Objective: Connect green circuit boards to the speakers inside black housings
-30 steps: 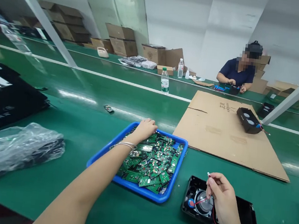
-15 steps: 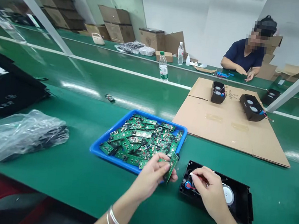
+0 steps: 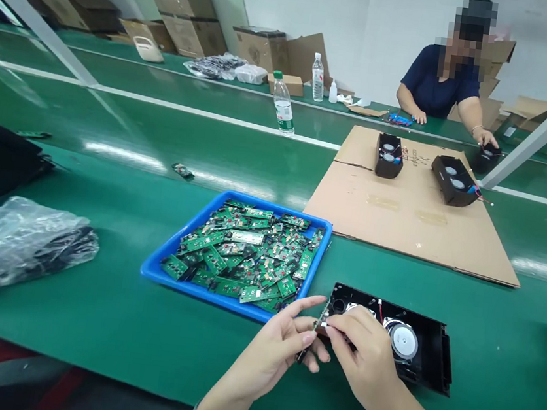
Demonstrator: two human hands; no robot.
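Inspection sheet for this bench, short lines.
Surface: green bench top, no spills seen.
Job's things: blue tray heaped with circuit boards; black housing with speakers, right of the tray.
Clutter: plastic-wrapped bundle at left; small loose board beyond the tray.
Hands: left hand holds one thin board edge-on; right hand pinches a white connector at it.
Cables: red wire with white plug at the housing's far wall.
Surroundings: cardboard sheet bearing two speaker units; co-worker opposite, one hand at a dark unit.
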